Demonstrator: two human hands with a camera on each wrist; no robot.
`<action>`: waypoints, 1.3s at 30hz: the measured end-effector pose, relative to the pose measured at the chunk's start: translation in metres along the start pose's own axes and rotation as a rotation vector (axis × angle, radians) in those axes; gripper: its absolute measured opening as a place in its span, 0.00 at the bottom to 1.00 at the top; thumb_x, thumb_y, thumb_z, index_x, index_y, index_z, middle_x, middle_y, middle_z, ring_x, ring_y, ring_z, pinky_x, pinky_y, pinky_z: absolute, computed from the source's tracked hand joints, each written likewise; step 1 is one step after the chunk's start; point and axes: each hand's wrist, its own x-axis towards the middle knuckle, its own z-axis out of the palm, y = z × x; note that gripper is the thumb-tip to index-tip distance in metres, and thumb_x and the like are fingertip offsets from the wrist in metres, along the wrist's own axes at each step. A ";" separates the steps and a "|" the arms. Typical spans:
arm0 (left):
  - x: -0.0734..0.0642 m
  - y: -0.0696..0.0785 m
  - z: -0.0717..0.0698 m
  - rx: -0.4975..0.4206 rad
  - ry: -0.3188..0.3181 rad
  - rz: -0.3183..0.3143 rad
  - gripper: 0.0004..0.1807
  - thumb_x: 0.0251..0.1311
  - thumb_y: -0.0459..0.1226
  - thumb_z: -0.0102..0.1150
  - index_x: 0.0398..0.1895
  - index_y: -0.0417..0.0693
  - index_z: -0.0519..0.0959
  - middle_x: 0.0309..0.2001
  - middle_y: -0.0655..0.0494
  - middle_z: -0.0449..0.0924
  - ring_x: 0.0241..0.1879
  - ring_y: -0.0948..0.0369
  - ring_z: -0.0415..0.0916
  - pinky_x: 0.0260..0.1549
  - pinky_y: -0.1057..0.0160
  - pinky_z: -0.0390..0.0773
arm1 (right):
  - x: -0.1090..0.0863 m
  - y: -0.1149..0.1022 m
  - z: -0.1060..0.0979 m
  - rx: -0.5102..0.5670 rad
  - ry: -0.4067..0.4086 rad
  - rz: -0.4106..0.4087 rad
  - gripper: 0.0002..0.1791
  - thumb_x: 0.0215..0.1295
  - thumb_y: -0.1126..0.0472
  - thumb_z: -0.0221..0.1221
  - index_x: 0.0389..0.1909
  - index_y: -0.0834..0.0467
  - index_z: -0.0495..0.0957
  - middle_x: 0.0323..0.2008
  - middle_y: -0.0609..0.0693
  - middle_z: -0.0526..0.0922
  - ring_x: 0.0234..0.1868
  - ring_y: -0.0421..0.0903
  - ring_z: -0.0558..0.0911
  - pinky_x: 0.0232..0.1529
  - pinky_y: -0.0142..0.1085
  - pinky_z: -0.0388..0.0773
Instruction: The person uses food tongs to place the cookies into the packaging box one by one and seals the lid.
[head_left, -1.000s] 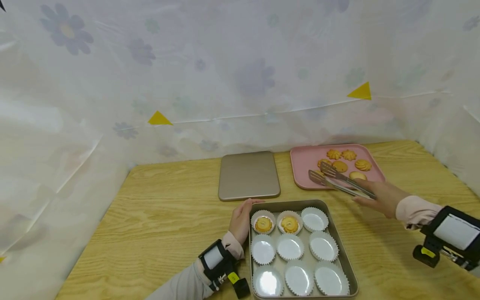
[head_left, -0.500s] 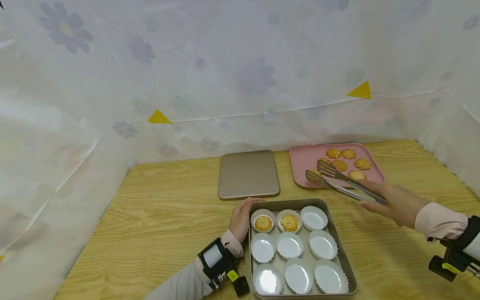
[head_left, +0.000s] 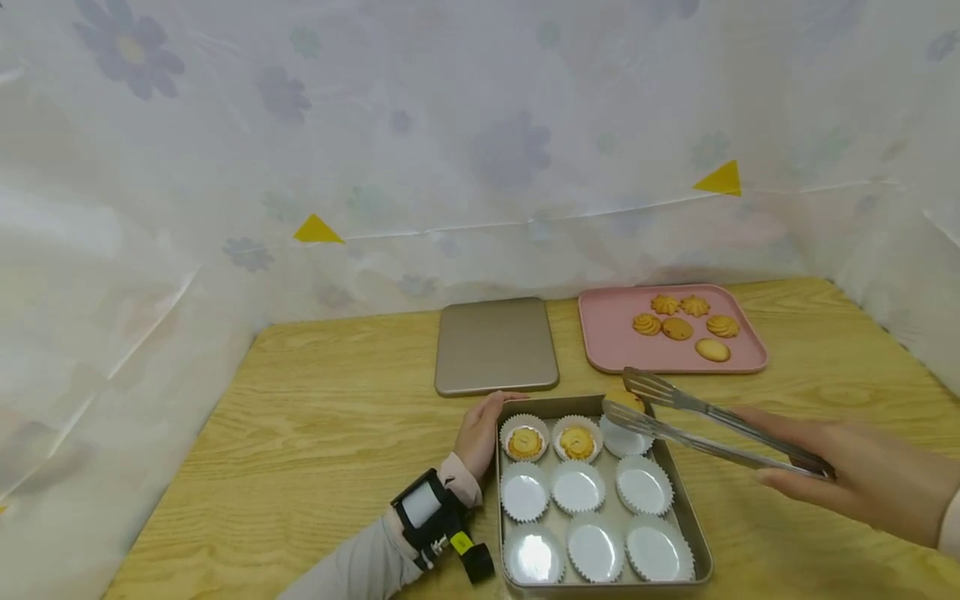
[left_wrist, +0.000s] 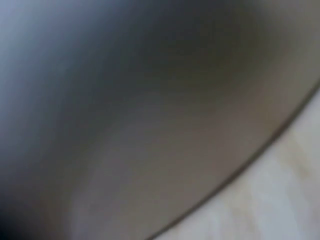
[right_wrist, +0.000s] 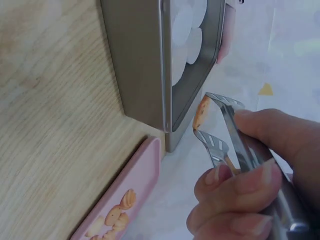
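Note:
My right hand [head_left: 870, 479] grips metal serving tongs [head_left: 720, 429] with slotted ends. Between the ends is a round golden cookie [right_wrist: 201, 112], held above the back right paper cup [head_left: 630, 442] of a deep square baking pan [head_left: 701, 546]. White fluted cups line the pan in rows. Cookies [head_left: 525, 442] sit in the back left and back middle cups. My left hand [head_left: 476, 433] holds the pan's back left corner, fingers lying along the back rim. The left wrist view is too blurred to show that hand clearly.
A pink tray [head_left: 607, 337] with several cookies [head_left: 677, 328] stands at the back right. Left of it lies a flat bronze-coloured square lid or sheet [head_left: 495, 346]. A pale flowered plastic sheet [head_left: 480, 150] hangs behind the wooden table [head_left: 322, 433].
The right hand has carried the tongs and a cookie from the pink tray, toward the person, to over the pan's back right corner. The left hand stays at the pan's corner.

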 end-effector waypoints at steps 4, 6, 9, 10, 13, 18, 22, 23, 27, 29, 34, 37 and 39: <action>0.000 0.000 -0.001 -0.002 -0.004 0.005 0.23 0.76 0.40 0.35 0.52 0.36 0.80 0.55 0.43 0.79 0.61 0.49 0.71 0.64 0.50 0.64 | -0.002 -0.002 -0.002 -0.045 -0.091 0.026 0.36 0.66 0.50 0.60 0.68 0.66 0.64 0.32 0.35 0.78 0.23 0.24 0.63 0.24 0.28 0.67; 0.000 0.001 -0.001 -0.007 -0.004 0.003 0.23 0.76 0.40 0.35 0.52 0.36 0.80 0.55 0.43 0.79 0.61 0.49 0.71 0.64 0.50 0.64 | 0.000 -0.003 -0.004 -0.077 -0.123 0.033 0.36 0.66 0.48 0.60 0.68 0.65 0.64 0.41 0.43 0.83 0.28 0.24 0.69 0.28 0.30 0.74; 0.000 0.001 0.000 -0.004 -0.002 0.000 0.23 0.76 0.40 0.35 0.51 0.36 0.80 0.55 0.43 0.79 0.61 0.49 0.71 0.64 0.49 0.64 | 0.003 -0.007 -0.006 -0.124 -0.137 0.036 0.36 0.64 0.47 0.60 0.67 0.64 0.66 0.42 0.47 0.84 0.30 0.27 0.74 0.29 0.35 0.77; 0.000 0.001 0.000 -0.003 0.001 -0.002 0.23 0.76 0.40 0.35 0.51 0.36 0.80 0.55 0.43 0.79 0.61 0.49 0.71 0.64 0.49 0.64 | 0.005 -0.009 -0.006 -0.139 -0.140 0.039 0.36 0.64 0.47 0.61 0.67 0.63 0.66 0.42 0.48 0.84 0.31 0.29 0.76 0.30 0.37 0.79; 0.000 0.000 0.000 0.000 0.004 0.001 0.22 0.76 0.39 0.35 0.51 0.36 0.81 0.54 0.43 0.80 0.61 0.49 0.71 0.64 0.50 0.63 | 0.011 -0.014 -0.008 -0.155 -0.154 0.072 0.36 0.62 0.47 0.62 0.66 0.62 0.67 0.41 0.52 0.84 0.34 0.41 0.82 0.33 0.46 0.80; 0.001 -0.001 0.000 0.002 0.000 0.019 0.22 0.76 0.38 0.35 0.50 0.35 0.80 0.54 0.42 0.80 0.60 0.49 0.71 0.64 0.50 0.63 | 0.018 -0.024 -0.010 -0.174 -0.155 0.100 0.35 0.59 0.49 0.65 0.65 0.59 0.68 0.40 0.54 0.85 0.33 0.49 0.84 0.31 0.49 0.80; 0.001 -0.001 0.000 -0.006 -0.001 0.019 0.22 0.76 0.39 0.35 0.51 0.35 0.80 0.54 0.42 0.80 0.60 0.49 0.71 0.65 0.50 0.63 | 0.025 -0.027 -0.009 -0.214 -0.146 0.083 0.35 0.58 0.49 0.66 0.63 0.58 0.69 0.34 0.47 0.83 0.26 0.40 0.79 0.25 0.41 0.77; 0.001 -0.001 0.000 -0.006 -0.001 0.017 0.23 0.76 0.39 0.35 0.51 0.35 0.80 0.54 0.42 0.80 0.60 0.49 0.71 0.64 0.50 0.63 | 0.027 -0.028 -0.009 -0.218 -0.140 0.076 0.34 0.57 0.49 0.67 0.63 0.58 0.69 0.34 0.47 0.83 0.25 0.39 0.78 0.25 0.41 0.77; 0.001 0.000 0.000 -0.012 -0.009 0.000 0.23 0.76 0.39 0.35 0.51 0.35 0.80 0.54 0.43 0.80 0.60 0.49 0.72 0.64 0.50 0.65 | 0.029 -0.030 -0.007 -0.229 -0.116 0.040 0.34 0.55 0.50 0.68 0.60 0.59 0.71 0.33 0.49 0.83 0.25 0.40 0.79 0.25 0.41 0.77; 0.001 0.000 0.001 -0.014 -0.012 0.001 0.23 0.76 0.39 0.34 0.51 0.35 0.80 0.54 0.42 0.80 0.60 0.49 0.72 0.64 0.50 0.65 | 0.029 -0.031 -0.006 -0.229 -0.106 0.026 0.33 0.55 0.50 0.68 0.59 0.60 0.71 0.33 0.50 0.83 0.24 0.41 0.79 0.24 0.41 0.77; 0.001 0.001 0.000 -0.013 -0.013 0.010 0.23 0.77 0.39 0.35 0.51 0.35 0.80 0.54 0.42 0.80 0.60 0.49 0.71 0.64 0.49 0.63 | 0.030 -0.032 -0.004 -0.233 -0.081 0.010 0.32 0.54 0.51 0.69 0.58 0.59 0.72 0.31 0.49 0.83 0.24 0.39 0.78 0.24 0.40 0.77; 0.001 0.001 0.000 -0.016 -0.013 0.009 0.22 0.77 0.39 0.35 0.51 0.35 0.80 0.54 0.43 0.79 0.61 0.49 0.71 0.64 0.49 0.63 | 0.030 -0.032 -0.003 -0.248 -0.043 -0.008 0.32 0.52 0.51 0.70 0.57 0.58 0.73 0.29 0.46 0.82 0.23 0.38 0.78 0.25 0.40 0.77; 0.001 0.000 0.000 -0.018 -0.009 0.007 0.22 0.76 0.39 0.35 0.51 0.35 0.80 0.54 0.43 0.80 0.60 0.49 0.71 0.64 0.50 0.64 | 0.030 -0.033 -0.002 -0.254 -0.029 -0.012 0.32 0.52 0.52 0.70 0.57 0.58 0.73 0.28 0.45 0.82 0.22 0.37 0.77 0.24 0.39 0.76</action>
